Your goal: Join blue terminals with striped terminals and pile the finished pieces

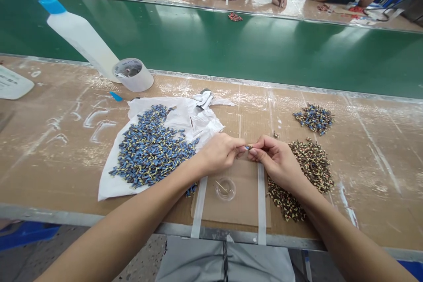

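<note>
My left hand [220, 153] and my right hand [276, 160] meet fingertip to fingertip above a taped cardboard pad [243, 205], both pinched on one tiny blue and dark part [248, 147]. To the left, a heap of small blue and yellow parts [150, 147] lies on a white plastic sheet [109, 187]. A heap of dark speckled coil parts [310, 169] sits by my right wrist. A smaller blue pile [314, 117] lies farther right. A small clear dish [225, 188] with a thin stick rests on the pad.
A white squeeze bottle with a blue nozzle [77, 31] leans into a tape roll [134, 74] at the back left. A green conveyor belt [231, 48] runs behind the bench. Other people's hands [280, 0] work at the far side.
</note>
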`<state>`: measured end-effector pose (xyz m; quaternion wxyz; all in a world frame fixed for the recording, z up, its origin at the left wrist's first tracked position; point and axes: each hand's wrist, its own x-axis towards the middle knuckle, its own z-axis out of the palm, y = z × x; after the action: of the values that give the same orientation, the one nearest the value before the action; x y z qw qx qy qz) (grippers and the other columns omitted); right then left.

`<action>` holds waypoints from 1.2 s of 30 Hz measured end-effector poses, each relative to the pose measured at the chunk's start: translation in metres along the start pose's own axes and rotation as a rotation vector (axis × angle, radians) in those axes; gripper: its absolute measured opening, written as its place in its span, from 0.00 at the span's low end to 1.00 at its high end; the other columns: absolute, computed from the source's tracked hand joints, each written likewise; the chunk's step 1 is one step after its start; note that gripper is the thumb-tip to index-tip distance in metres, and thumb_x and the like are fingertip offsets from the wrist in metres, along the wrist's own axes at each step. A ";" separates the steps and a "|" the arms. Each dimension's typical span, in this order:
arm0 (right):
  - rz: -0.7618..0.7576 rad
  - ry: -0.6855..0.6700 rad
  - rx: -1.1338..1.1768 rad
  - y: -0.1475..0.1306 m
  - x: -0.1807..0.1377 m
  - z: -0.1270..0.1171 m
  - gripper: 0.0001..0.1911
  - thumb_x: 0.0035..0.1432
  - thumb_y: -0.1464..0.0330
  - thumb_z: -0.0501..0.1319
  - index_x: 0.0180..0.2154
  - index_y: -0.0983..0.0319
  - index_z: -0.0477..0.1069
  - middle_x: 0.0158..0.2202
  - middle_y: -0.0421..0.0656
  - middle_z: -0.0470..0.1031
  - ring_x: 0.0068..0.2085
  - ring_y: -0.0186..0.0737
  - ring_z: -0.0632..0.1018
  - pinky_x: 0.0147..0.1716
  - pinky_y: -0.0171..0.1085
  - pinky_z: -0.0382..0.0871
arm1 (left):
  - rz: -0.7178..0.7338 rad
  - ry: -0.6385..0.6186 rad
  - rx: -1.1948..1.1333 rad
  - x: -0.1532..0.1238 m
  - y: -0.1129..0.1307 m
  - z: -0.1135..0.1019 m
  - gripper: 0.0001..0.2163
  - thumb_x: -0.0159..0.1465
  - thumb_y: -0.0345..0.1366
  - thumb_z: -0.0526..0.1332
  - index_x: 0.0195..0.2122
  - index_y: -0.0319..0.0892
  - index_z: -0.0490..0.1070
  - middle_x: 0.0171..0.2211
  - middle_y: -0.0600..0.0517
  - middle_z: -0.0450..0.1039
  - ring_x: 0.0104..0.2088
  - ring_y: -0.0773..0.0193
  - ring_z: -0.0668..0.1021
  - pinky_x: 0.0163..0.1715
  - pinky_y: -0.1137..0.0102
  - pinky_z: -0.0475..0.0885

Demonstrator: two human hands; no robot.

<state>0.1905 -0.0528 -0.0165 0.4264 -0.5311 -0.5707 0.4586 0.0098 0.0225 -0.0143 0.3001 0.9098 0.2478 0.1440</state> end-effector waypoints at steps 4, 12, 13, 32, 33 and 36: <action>-0.025 -0.027 -0.030 0.003 0.000 -0.002 0.08 0.62 0.66 0.60 0.29 0.60 0.66 0.29 0.43 0.77 0.32 0.38 0.77 0.33 0.38 0.72 | 0.006 -0.017 0.013 0.000 -0.002 0.002 0.08 0.61 0.30 0.51 0.27 0.39 0.67 0.22 0.52 0.69 0.24 0.64 0.70 0.26 0.70 0.56; -0.113 -0.062 -0.243 -0.004 0.000 -0.005 0.08 0.62 0.72 0.57 0.28 0.61 0.65 0.27 0.40 0.75 0.29 0.37 0.76 0.30 0.35 0.67 | 0.001 -0.051 0.047 0.000 -0.001 0.004 0.06 0.59 0.28 0.53 0.29 0.40 0.68 0.24 0.52 0.73 0.25 0.63 0.73 0.26 0.69 0.56; -0.120 -0.064 -0.262 -0.004 0.001 -0.005 0.09 0.62 0.72 0.57 0.28 0.61 0.65 0.27 0.40 0.75 0.29 0.37 0.76 0.30 0.35 0.67 | -0.006 -0.057 0.058 0.000 -0.001 0.004 0.06 0.59 0.28 0.53 0.30 0.40 0.69 0.24 0.52 0.73 0.25 0.63 0.73 0.26 0.69 0.56; -0.236 0.045 -0.230 -0.010 0.003 -0.013 0.03 0.62 0.69 0.61 0.34 0.61 0.70 0.33 0.42 0.75 0.34 0.36 0.75 0.35 0.37 0.68 | -0.143 -0.102 -0.536 -0.003 0.014 -0.020 0.16 0.72 0.40 0.46 0.32 0.39 0.65 0.24 0.55 0.65 0.26 0.68 0.68 0.31 0.73 0.63; -0.268 0.026 -0.229 -0.012 0.004 -0.013 0.03 0.62 0.70 0.61 0.34 0.61 0.71 0.34 0.42 0.75 0.35 0.37 0.75 0.36 0.38 0.69 | -0.157 -0.112 -0.591 -0.004 0.014 -0.019 0.17 0.72 0.41 0.45 0.32 0.38 0.66 0.24 0.55 0.65 0.26 0.68 0.68 0.30 0.73 0.63; -0.325 -0.019 -0.244 -0.015 0.005 -0.012 0.04 0.62 0.72 0.60 0.33 0.61 0.71 0.34 0.42 0.75 0.36 0.37 0.75 0.37 0.38 0.69 | -0.208 -0.133 -0.706 -0.004 0.014 -0.016 0.20 0.72 0.45 0.44 0.31 0.38 0.66 0.22 0.55 0.64 0.24 0.69 0.66 0.26 0.74 0.61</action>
<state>0.1986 -0.0472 0.0007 0.4218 -0.4753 -0.7045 0.3161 0.0051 0.0182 0.0067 0.6238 0.7277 0.2539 0.1298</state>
